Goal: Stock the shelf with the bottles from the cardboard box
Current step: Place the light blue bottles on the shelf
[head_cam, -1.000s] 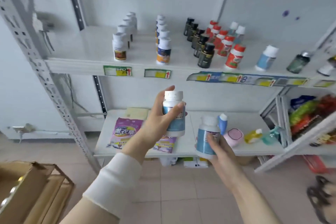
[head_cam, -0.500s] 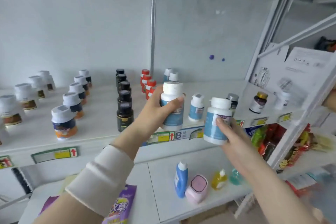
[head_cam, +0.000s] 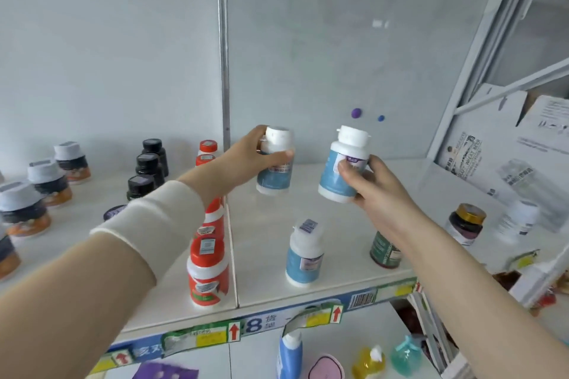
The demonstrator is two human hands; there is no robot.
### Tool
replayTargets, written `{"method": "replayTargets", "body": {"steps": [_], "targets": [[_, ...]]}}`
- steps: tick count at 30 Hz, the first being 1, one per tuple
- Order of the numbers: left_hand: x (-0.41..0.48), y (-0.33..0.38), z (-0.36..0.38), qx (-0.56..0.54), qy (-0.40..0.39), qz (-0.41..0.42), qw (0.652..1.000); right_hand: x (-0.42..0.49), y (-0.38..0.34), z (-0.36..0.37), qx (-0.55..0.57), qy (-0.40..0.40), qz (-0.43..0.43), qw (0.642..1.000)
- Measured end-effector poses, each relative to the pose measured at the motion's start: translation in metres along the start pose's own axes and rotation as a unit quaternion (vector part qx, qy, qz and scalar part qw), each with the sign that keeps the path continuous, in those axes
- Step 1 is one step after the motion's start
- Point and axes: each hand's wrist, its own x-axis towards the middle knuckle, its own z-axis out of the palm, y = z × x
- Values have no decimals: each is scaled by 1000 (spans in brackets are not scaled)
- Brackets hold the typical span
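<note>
Both arms reach forward over the front edge of the shelf [head_cam: 311, 294], the left one in a cream sleeve [head_cam: 154, 221] and stretched farther in. Near that edge a bottle [head_cam: 304, 251] stands upright, white with a white cap and a blue label, below and between the two hands. Just left of it a row of red bottles [head_cam: 207, 274] runs back along the shelf seam and passes under the left forearm. A green bottle [head_cam: 385, 251] stands to the right, half hidden by the right wrist. The right hand [head_cam: 374, 191] grips the right bottle [head_cam: 341, 163] from its right side, thumb pressed on the label and fingers curled behind. This bottle has the same white and blue look. It tilts with its cap leaning right and hangs clear above the middle of the shelf. Farther in and to the left, the left hand [head_cam: 246, 160] holds the left bottle [head_cam: 274, 177], thumb across the front just under the cap. This bottle is alike and near upright, well apart from the right one. Whether its base touches the shelf I cannot tell. Black bottles [head_cam: 151, 160] stand toward the back left.
</note>
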Motion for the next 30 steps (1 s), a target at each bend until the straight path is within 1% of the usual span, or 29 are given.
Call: {"method": "replayTargets", "body": {"steps": [7,10,14,17,19,30], "targets": [[45,-34,17,34,53,-95,994,49,48,5,-42,-84,28,995],[56,-46,18,77,31,-126,989,60,70,12,-60,-116,40,991],[65,-60,17,178,-8,-163,970,67,88,24,-82,-149,54,984],[68,-67,19,232,-36,-166,958,69,93,30,-109,-160,56,980],[69,-71,20,248,-48,-166,953,68,94,31,-116,-171,62,976],[73,-70,20,280,-83,-160,943,70,104,33,-130,-211,64,967]]}}
